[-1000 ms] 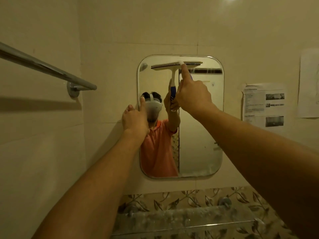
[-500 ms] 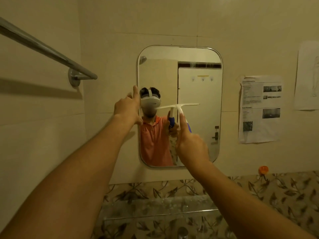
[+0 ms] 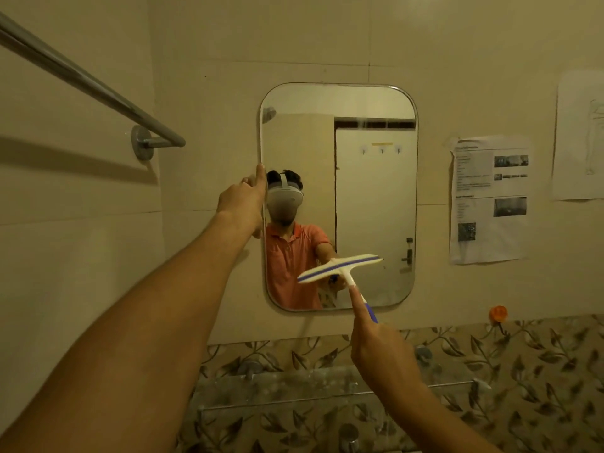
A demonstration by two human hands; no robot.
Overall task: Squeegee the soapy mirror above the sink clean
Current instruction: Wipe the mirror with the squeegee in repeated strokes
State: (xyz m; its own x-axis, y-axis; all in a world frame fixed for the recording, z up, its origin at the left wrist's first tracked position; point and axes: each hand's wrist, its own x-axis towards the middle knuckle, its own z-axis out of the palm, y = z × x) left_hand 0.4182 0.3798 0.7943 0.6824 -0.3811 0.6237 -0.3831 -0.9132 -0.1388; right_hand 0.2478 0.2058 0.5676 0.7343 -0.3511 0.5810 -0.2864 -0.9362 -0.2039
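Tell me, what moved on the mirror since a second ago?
The squeegee slid from the top of the mirror down to near its bottom, and now its blade is tilted. The right hand went down with it, gripping the handle throughout. The left hand stayed at the mirror's left edge.

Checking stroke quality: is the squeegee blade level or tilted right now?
Tilted. The squeegee blade slopes up toward its right end, low over the mirror, held by the right hand.
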